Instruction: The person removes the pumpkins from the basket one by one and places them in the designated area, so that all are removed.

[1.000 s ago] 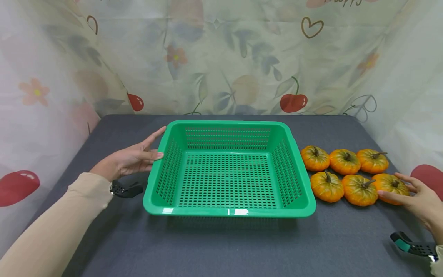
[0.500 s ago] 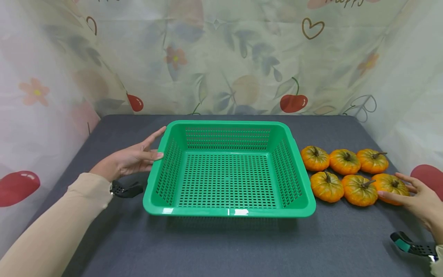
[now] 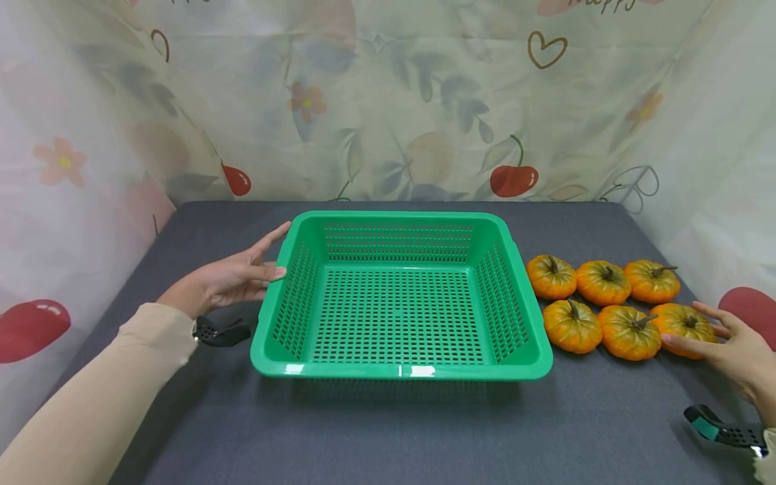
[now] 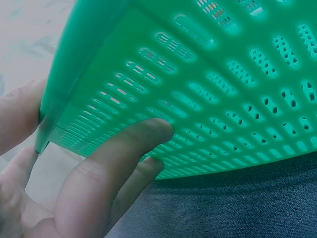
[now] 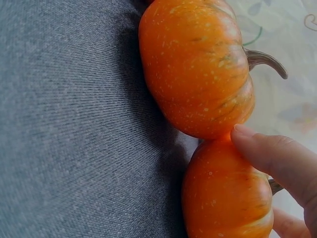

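A green plastic basket with slotted walls stands mid-table. At its left side my left hand holds the rim; in the left wrist view the fingers press the slotted outer wall under the rim. To the right, several small orange pumpkins lie in two rows. My right hand grips the front row's rightmost pumpkin, thumb on its near side and fingers on its far side. In the right wrist view the thumb touches that pumpkin close to where it meets its neighbour, the middle front pumpkin.
The grey cloth-covered table carries the basket and pumpkins. Around it hangs a pale patterned curtain on the back and both sides. The leftmost pumpkins sit close to the basket's right rim.
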### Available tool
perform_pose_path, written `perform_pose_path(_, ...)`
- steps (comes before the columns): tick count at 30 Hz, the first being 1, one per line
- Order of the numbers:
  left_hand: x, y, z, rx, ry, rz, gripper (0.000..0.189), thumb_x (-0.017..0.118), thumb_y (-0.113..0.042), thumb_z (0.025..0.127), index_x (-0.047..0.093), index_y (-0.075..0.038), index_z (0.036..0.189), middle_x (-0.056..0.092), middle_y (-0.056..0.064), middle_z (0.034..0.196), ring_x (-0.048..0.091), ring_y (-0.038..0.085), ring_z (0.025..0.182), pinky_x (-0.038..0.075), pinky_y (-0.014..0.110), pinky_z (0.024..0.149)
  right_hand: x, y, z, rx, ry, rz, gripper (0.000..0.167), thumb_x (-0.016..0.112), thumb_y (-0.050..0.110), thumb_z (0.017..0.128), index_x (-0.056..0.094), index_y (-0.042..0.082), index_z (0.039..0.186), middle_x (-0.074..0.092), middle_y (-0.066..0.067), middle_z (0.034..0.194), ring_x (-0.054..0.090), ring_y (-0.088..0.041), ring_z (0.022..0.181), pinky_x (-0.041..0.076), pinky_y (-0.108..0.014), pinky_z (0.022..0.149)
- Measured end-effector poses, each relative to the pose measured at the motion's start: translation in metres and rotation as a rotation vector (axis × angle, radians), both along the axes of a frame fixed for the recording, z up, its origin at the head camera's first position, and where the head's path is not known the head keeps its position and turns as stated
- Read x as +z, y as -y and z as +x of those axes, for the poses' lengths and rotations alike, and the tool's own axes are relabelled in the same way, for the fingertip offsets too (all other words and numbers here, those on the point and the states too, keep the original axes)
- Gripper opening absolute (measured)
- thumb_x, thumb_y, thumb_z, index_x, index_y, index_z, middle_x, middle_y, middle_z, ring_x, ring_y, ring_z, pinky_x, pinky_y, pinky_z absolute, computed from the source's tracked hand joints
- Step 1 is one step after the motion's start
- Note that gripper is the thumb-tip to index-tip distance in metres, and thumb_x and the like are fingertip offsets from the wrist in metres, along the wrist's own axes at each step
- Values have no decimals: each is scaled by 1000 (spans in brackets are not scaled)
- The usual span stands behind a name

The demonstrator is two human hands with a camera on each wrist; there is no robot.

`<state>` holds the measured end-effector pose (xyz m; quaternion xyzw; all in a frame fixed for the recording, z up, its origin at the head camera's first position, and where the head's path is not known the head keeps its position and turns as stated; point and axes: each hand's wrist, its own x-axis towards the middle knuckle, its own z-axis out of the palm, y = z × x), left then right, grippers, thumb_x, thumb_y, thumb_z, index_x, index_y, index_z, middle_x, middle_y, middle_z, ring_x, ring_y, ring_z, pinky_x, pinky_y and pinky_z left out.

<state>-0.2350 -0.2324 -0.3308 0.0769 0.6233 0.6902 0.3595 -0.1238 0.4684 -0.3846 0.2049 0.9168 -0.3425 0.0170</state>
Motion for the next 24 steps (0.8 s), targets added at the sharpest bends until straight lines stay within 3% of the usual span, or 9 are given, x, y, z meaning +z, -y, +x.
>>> perform_pose_path(4, 0, -1, -1, -3, -4, -1, 93, 54, -1, 97, -1, -55, 149, 17, 23, 157, 68, 22, 105, 57, 42, 89, -1, -2, -1, -4, 2, -13, 94, 61, 43, 93, 5, -7, 150, -1, -47, 146, 7, -64, 131, 21, -77, 101)
perform_pose_path(7, -1, -1, 0, -4, -22, -12, 93, 55, -3, 98, -2, -55, 149, 16, 22, 158, 67, 23, 107, 56, 44, 91, -13, -15, -5, 0, 2, -17, 95, 62, 45, 92, 5, -2, 153, -2, -46, 147, 6, -64, 131, 20, -77, 101)
perform_pose_path(12, -4, -1, 4, -2, -99, -89, 89, 55, -10, 99, -4, -53, 150, 19, 21, 158, 63, 24, 114, 50, 51, 98, -41, -50, -16, 7, -11, -32, 101, 64, 50, 89, -1, 12, 156, -5, -43, 150, 7, -64, 132, 25, -79, 97)
perform_pose_path(15, -5, 1, 9, 7, -170, -159, 84, 54, -19, 100, -6, -48, 152, 26, 20, 156, 61, 22, 117, 43, 59, 103, -49, -62, -19, 16, -37, -49, 102, 63, 51, 89, -7, 20, 156, -6, -42, 151, 9, -64, 132, 28, -79, 93)
perform_pose_path(17, -4, 2, 13, 19, -221, -205, 80, 52, -24, 101, -6, -44, 153, 33, 21, 153, 59, 23, 120, 38, 65, 104, -45, -60, -19, 16, -57, -61, 97, 62, 48, 91, -7, 24, 156, -5, -41, 152, 9, -63, 133, 27, -79, 94)
perform_pose_path(19, 1, 2, 18, 38, -266, -249, 78, 51, -30, 102, -5, -39, 155, 35, 21, 151, 52, 32, 128, 35, 68, 104, -43, -60, -19, 18, -89, -65, 93, 60, 48, 92, -8, 33, 154, -6, -37, 154, 7, -61, 136, 24, -79, 96)
perform_pose_path(24, 23, 3, 29, 84, -371, -324, 71, 45, -37, 102, 0, -34, 156, 20, 18, 159, 29, 44, 141, 40, 61, 104, -30, -52, -24, 58, -193, -1, 84, 58, 47, 94, -4, 44, 151, -3, -29, 158, 6, -56, 140, 21, -78, 100)
